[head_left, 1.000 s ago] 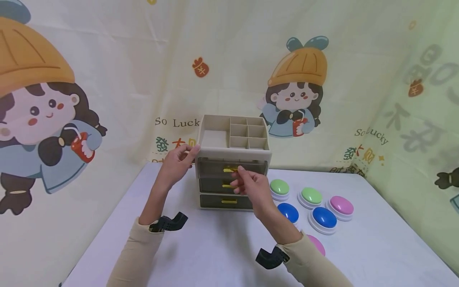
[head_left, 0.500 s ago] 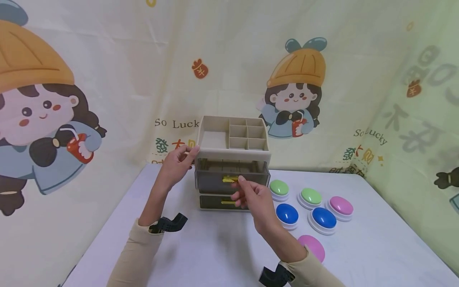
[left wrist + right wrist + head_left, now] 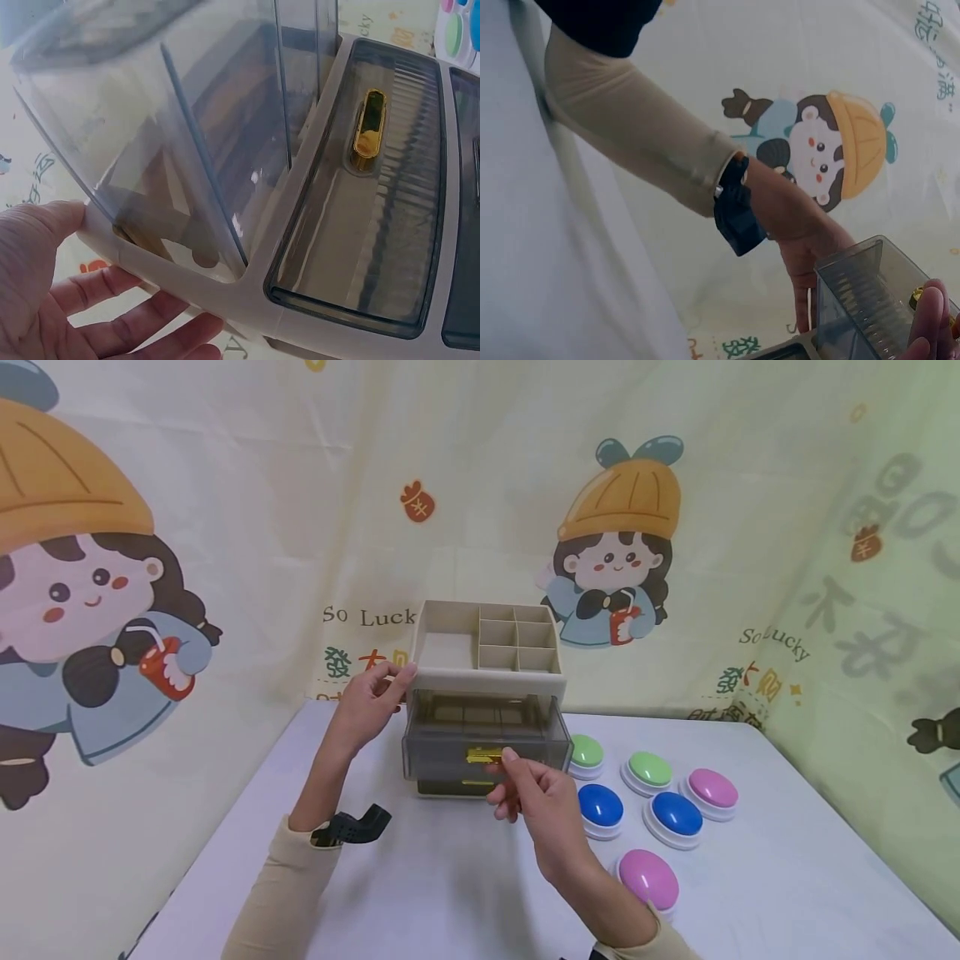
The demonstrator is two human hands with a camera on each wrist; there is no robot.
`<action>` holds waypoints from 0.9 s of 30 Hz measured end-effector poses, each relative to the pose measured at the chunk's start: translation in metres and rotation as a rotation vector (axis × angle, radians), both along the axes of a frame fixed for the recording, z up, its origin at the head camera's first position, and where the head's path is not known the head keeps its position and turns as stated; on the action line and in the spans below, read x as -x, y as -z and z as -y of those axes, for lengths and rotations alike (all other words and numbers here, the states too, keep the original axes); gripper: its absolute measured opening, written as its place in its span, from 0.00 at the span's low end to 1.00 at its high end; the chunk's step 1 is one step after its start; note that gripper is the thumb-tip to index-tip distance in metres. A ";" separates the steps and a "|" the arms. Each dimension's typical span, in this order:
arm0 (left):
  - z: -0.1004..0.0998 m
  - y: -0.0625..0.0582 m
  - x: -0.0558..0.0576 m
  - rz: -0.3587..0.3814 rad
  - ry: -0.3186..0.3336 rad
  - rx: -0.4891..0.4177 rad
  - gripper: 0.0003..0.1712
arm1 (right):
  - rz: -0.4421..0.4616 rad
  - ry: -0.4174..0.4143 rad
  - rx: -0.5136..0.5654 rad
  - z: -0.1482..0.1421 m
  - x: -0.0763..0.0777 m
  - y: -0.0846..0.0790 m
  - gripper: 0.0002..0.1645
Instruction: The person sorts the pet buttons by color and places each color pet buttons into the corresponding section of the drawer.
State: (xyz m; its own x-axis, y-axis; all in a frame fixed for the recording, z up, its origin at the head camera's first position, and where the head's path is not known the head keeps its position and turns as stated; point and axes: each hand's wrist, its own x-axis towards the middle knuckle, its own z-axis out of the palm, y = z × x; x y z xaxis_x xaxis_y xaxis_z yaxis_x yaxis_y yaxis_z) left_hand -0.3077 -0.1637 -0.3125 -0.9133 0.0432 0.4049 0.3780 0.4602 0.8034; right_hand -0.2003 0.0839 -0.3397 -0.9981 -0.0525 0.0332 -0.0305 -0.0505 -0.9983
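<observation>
the top drawer (image 3: 442,760) is drawn partly out of the box (image 3: 487,681) and lies just ahead of the right hand (image 3: 542,802), slightly to its left. its long axis is set crosswise, left to right, and its front is faced toward the person. at the middle of that front the gold handle (image 3: 482,756) is mounted; its right end is pinched between thumb and finger by the right hand, the nearer of the two hands, with the other fingers loosely curled below. by the left hand (image 3: 367,702) the box's upper left corner is held, the thumb laid at the front edge and the fingers round the side.

below, the bottom drawer (image 3: 450,787) is largely hidden by the top drawer and the right hand; in the left wrist view a second drawer (image 3: 322,247) is seated flush in the frame.

to the right, green buttons (image 3: 651,768), blue buttons (image 3: 677,814) and pink buttons (image 3: 712,788) are spread on the surface (image 3: 420,893). one green button is partly covered by the drawer's right end; whether they touch cannot be told. one blue button is placed just beside the right hand, and one pink button beside that forearm.
</observation>
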 end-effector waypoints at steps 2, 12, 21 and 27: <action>0.000 0.000 0.000 0.000 0.003 0.000 0.28 | 0.006 0.000 0.006 -0.001 -0.004 0.000 0.36; 0.004 -0.003 0.000 -0.009 0.054 -0.002 0.27 | 0.055 0.016 0.008 -0.005 -0.017 -0.001 0.37; 0.003 -0.002 0.004 -0.020 0.065 -0.003 0.28 | 0.039 0.003 0.027 -0.006 -0.017 0.003 0.34; 0.005 -0.001 0.003 -0.017 0.071 -0.006 0.27 | 0.044 -0.029 -0.005 -0.006 -0.020 0.009 0.35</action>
State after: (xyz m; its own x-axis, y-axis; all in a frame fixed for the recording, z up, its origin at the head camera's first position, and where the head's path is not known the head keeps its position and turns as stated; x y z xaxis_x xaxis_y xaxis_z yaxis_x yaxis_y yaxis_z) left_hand -0.3110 -0.1690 -0.3116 -0.9008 0.1055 0.4212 0.4235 0.4271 0.7989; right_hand -0.1799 0.0894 -0.3485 -0.9966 -0.0816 -0.0107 0.0144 -0.0453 -0.9989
